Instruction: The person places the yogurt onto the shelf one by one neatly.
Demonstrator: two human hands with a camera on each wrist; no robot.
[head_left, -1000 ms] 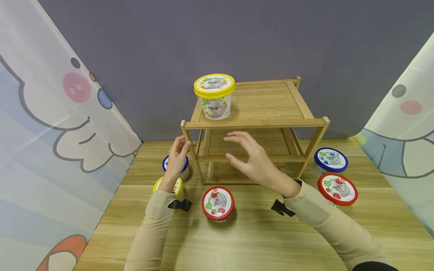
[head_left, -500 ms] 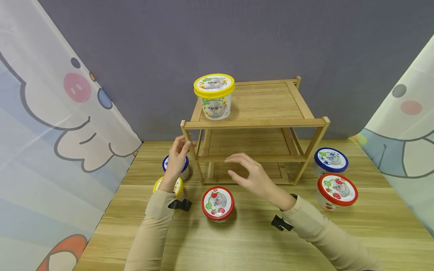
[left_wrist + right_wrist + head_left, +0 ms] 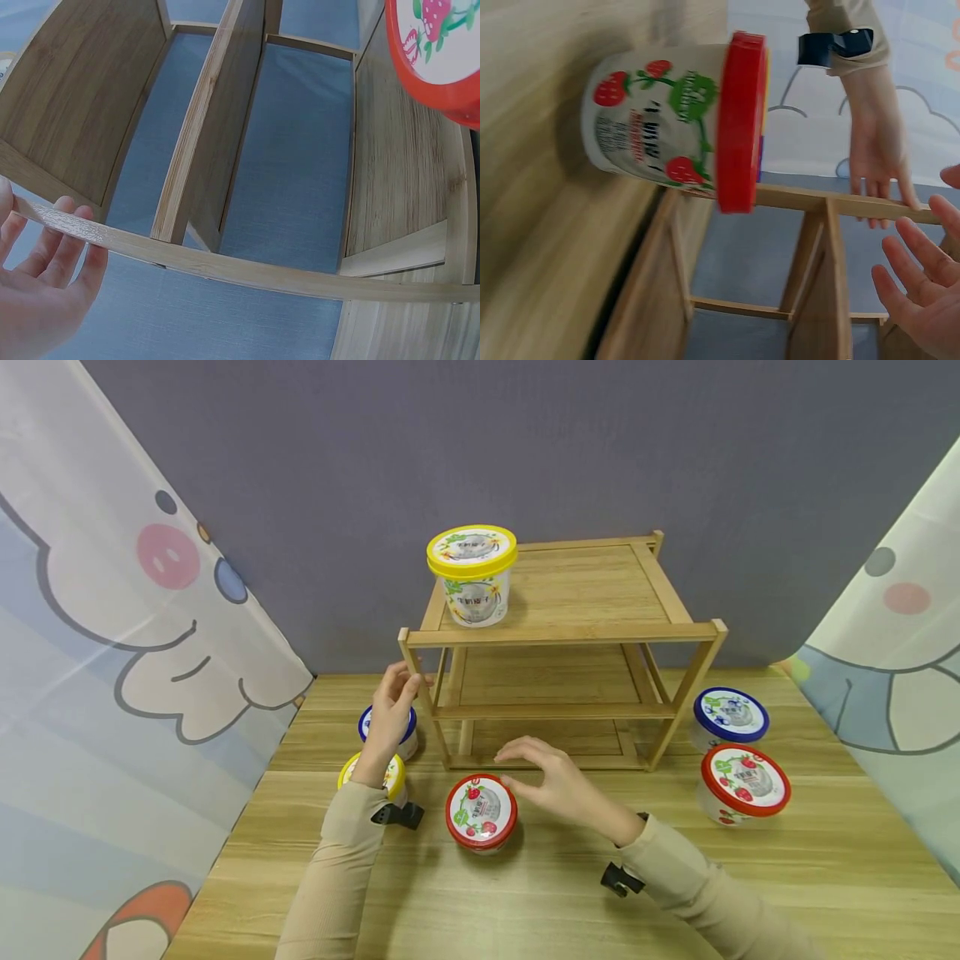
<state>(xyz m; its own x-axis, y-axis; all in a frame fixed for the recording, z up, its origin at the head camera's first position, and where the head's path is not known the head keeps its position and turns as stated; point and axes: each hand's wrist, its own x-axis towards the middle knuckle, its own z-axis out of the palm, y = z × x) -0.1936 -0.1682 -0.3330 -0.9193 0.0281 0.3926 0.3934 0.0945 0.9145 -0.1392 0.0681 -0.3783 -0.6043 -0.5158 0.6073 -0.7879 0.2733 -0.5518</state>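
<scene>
My left hand [image 3: 390, 710] grips the front left post of a wooden shelf rack [image 3: 555, 632]. In the left wrist view, the fingers [image 3: 62, 259] pass behind that post, with the thumb partly cut off. My right hand [image 3: 558, 783] hovers just right of a red-lidded strawberry tub [image 3: 482, 811], thumb and fingers spread and nothing held. The thumb tip comes close to the lid; whether it touches is unclear. The right wrist view shows the tub [image 3: 656, 116] apart from the right hand [image 3: 926, 281]. A yellow-lidded tub [image 3: 472, 575] stands on the top shelf's left end.
Below the left hand stand a blue-lidded tub [image 3: 408, 739] and a yellow-lidded tub [image 3: 394, 773], both partly covered by the arm. Right of the rack are another blue-lidded tub [image 3: 731, 714] and a red-lidded tub [image 3: 746, 781]. A grey wall [image 3: 570, 452] rises behind.
My right hand has come down from in front of the middle shelf to beside the red-lidded tub in front of the rack. The left hand stays on the post.
</scene>
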